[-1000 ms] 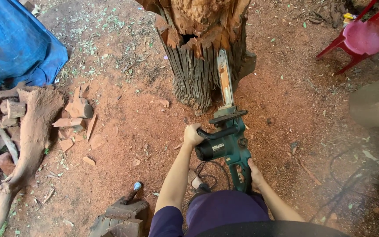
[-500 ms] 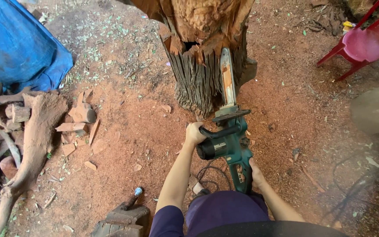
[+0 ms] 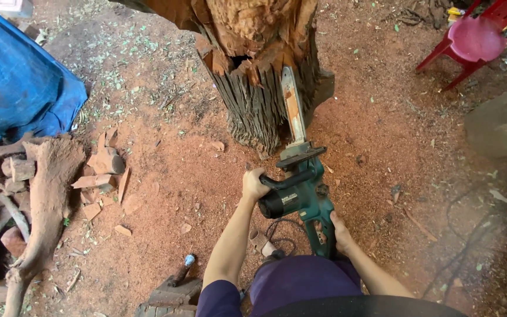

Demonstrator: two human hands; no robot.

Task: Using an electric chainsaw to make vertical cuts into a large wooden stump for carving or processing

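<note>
I hold a teal and black electric chainsaw (image 3: 300,191) in front of me. My left hand (image 3: 254,184) grips its black front handle. Around the rear handle, close to my body, my right hand (image 3: 340,230) is closed. The saw's bar (image 3: 293,108) points away from me and rests against the right side of a tall reddish tree stump (image 3: 259,70) with grooved, carved bark. Red sawdust covers the ground around the stump's base.
Cut wood pieces and a twisted root (image 3: 48,194) lie at the left. A blue tarp (image 3: 19,82) is at the upper left. A red plastic chair (image 3: 476,38) stands at the upper right. A black cord (image 3: 277,232) loops below the saw. More wood scraps (image 3: 171,290) lie by my knees.
The view has shifted slightly; the saw's bar stays against the stump's right side, and both hands keep their grip.
</note>
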